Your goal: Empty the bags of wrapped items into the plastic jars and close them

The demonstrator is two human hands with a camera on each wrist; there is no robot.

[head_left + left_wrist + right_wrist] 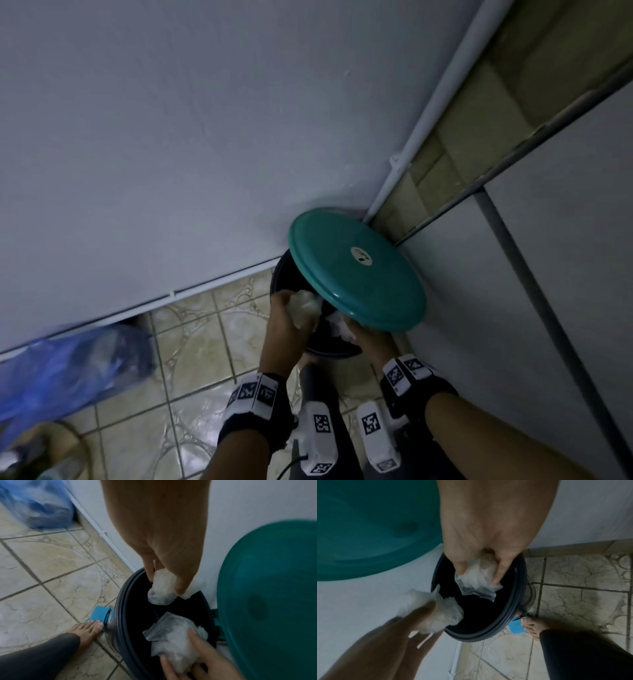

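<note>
Both my hands are over the open mouth of a dark pedal bin (120,615) in the corner. My left hand (291,313) grips a crumpled clear plastic bag (161,588) just above the far rim. My right hand (359,337) grips a second crumpled clear bag (175,642) with a zip edge over the near side of the opening (477,580). The bin's inside is black and its contents are hidden. No plastic jars show in any view.
The bin's teal lid (356,270) stands tilted open over the right side. A bare foot (85,630) presses the blue pedal (100,614). White walls close in behind and to the right. A blue plastic bag (68,370) lies on the tiled floor at the left.
</note>
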